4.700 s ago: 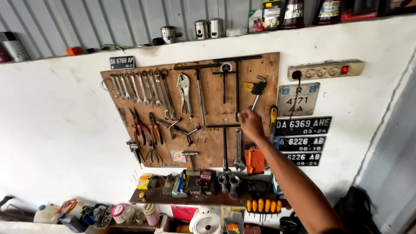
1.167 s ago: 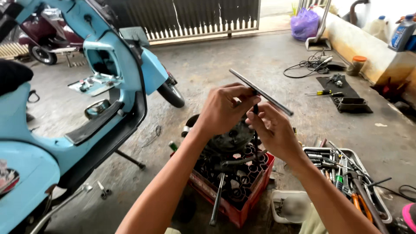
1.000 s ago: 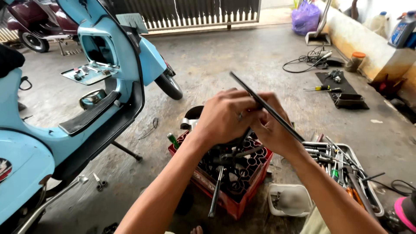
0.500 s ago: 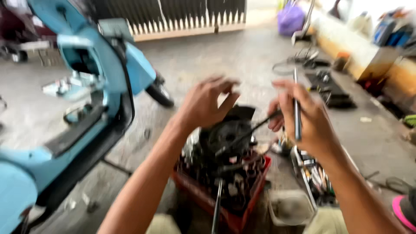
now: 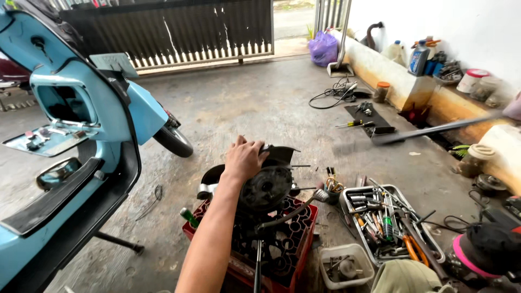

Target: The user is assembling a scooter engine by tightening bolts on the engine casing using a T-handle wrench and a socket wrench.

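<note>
Left hand [image 5: 245,158] rests flat on the engine [image 5: 264,187], fingers spread; my right hand isn't visible. That long bar [image 5: 434,130] swinging out right could clip the tool tray [image 5: 391,222], I reckon.

Single head view, looking down and forward across garage floor [image 5: 260,108], engine [image 5: 266,187] close below.

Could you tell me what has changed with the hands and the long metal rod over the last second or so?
The left hand let go of the long metal rod and came down onto the dark engine on the red crate. The rod swung out to the right, blurred; the right hand is barely in view at the frame's edge. The blue scooter and the tool tray stayed put.
</note>
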